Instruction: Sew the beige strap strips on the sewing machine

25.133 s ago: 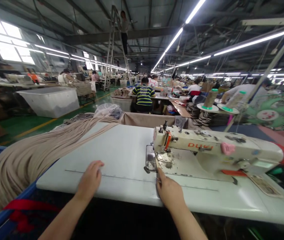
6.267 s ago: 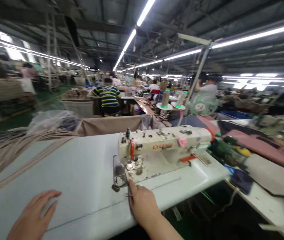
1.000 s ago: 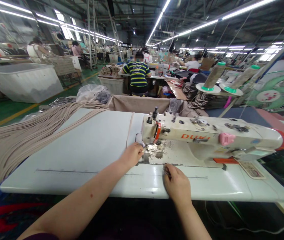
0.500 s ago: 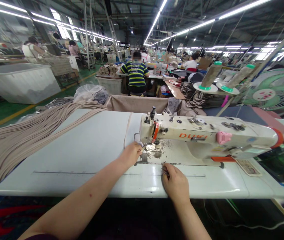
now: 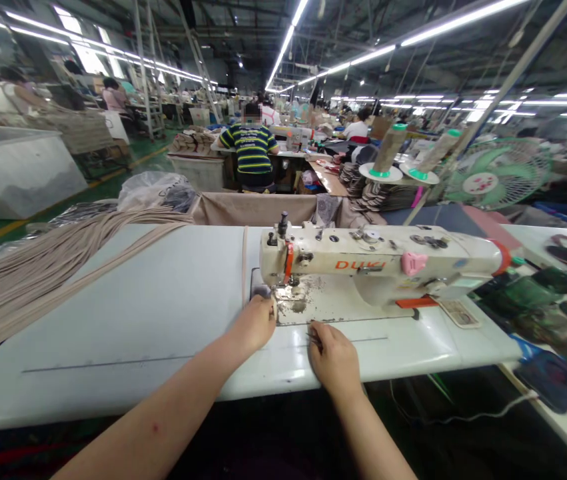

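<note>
My left hand [image 5: 256,323] is closed at the left of the needle area on the sewing machine [image 5: 373,257], fingertips pinched close by the presser foot [image 5: 282,291]. What they pinch is hidden. A narrow beige fabric strip [image 5: 244,263] runs down the table and disappears behind this hand. My right hand [image 5: 336,357] rests at the front edge of the machine bed, fingers curled around small dark metal thread snips [image 5: 316,339], mostly covered by the fingers.
A thick bundle of beige strips [image 5: 53,260] lies over the table's left side. Behind the machine stand thread cones [image 5: 390,150] and a green fan [image 5: 493,177]. A beige fabric-lined bin [image 5: 253,210] adjoins the table's far edge. A co-worker [image 5: 254,150] sits beyond it.
The view has turned to the right, so the scene sits further left. Beside the machine, the beige strip now lies straighter. Both hands keep nearly the same places on the machine.
</note>
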`<state>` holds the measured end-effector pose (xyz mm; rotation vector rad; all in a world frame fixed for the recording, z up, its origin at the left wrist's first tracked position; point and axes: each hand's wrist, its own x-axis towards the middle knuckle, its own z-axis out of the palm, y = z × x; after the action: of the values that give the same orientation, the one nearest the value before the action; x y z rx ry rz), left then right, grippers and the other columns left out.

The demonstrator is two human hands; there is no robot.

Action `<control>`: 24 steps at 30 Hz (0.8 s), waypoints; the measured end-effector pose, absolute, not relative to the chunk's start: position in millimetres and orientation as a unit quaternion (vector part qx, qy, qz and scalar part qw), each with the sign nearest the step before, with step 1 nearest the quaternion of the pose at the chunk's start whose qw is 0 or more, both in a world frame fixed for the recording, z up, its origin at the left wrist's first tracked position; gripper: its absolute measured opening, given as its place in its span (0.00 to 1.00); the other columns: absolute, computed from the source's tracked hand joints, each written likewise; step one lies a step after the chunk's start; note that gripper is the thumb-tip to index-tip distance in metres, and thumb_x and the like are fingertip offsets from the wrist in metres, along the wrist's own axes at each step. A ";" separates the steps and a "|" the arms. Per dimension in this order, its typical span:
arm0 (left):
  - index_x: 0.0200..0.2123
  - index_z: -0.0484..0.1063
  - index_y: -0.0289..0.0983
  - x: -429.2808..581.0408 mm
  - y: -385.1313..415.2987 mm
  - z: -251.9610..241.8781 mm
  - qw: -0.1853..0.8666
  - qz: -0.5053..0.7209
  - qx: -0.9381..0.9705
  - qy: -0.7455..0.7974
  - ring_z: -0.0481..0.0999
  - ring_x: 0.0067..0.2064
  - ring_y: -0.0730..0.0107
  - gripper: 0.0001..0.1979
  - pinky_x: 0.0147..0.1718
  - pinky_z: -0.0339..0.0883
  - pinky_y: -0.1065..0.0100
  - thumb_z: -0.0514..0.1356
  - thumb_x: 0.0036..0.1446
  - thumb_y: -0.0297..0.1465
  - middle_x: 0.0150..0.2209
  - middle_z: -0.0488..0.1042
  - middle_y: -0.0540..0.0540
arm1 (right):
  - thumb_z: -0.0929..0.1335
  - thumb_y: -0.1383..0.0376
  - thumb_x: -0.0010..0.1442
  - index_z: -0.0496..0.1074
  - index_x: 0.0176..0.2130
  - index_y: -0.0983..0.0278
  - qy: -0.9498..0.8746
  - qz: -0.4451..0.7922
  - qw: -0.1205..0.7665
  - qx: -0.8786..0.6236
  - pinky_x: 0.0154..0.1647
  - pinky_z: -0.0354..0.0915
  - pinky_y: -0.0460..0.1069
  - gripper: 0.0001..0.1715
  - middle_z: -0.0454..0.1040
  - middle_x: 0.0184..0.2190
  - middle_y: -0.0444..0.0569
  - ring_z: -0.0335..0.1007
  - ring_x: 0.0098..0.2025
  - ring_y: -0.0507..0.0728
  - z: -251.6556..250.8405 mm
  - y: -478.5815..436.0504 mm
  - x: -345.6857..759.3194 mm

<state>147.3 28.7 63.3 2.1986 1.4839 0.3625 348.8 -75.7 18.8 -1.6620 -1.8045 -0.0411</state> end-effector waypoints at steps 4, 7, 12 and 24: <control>0.44 0.75 0.32 139.4 16.9 59.5 0.234 0.093 0.832 0.494 0.80 0.47 0.53 0.11 0.49 0.73 0.58 0.60 0.57 0.22 0.45 0.75 0.36 | 0.65 0.74 0.54 0.77 0.50 0.62 -0.671 0.031 0.368 -0.643 0.49 0.70 0.53 0.24 0.82 0.40 0.53 0.75 0.43 0.61 20.1 -81.3 346.7; 0.56 0.70 0.30 129.4 13.7 42.0 0.191 0.086 0.860 0.465 0.80 0.50 0.53 0.22 0.54 0.73 0.57 0.60 0.58 0.27 0.48 0.72 0.35 | 0.66 0.72 0.56 0.77 0.51 0.59 -0.656 0.052 0.391 -0.643 0.52 0.71 0.50 0.25 0.83 0.45 0.49 0.78 0.47 0.59 20.9 -87.4 351.8; 0.50 0.73 0.34 114.7 18.6 15.8 0.098 0.181 0.904 0.374 0.77 0.54 0.44 0.22 0.57 0.73 0.49 0.64 0.56 0.41 0.54 0.70 0.32 | 0.64 0.61 0.69 0.79 0.44 0.59 -0.572 0.080 0.469 -0.668 0.46 0.72 0.48 0.15 0.83 0.39 0.46 0.79 0.41 0.55 19.5 -118.8 378.3; 0.49 0.77 0.39 115.8 16.0 2.9 0.116 0.225 0.911 0.327 0.80 0.55 0.48 0.17 0.57 0.76 0.50 0.52 0.64 0.37 0.53 0.79 0.37 | 0.66 0.49 0.66 0.77 0.35 0.64 -0.093 0.039 0.539 -0.836 0.33 0.69 0.51 0.23 0.76 0.26 0.46 0.73 0.29 0.58 -10.8 -235.9 534.4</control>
<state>115.8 16.0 2.9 2.6675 0.9567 0.6594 534.4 -235.9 -10.8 -1.9887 -0.2212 0.0922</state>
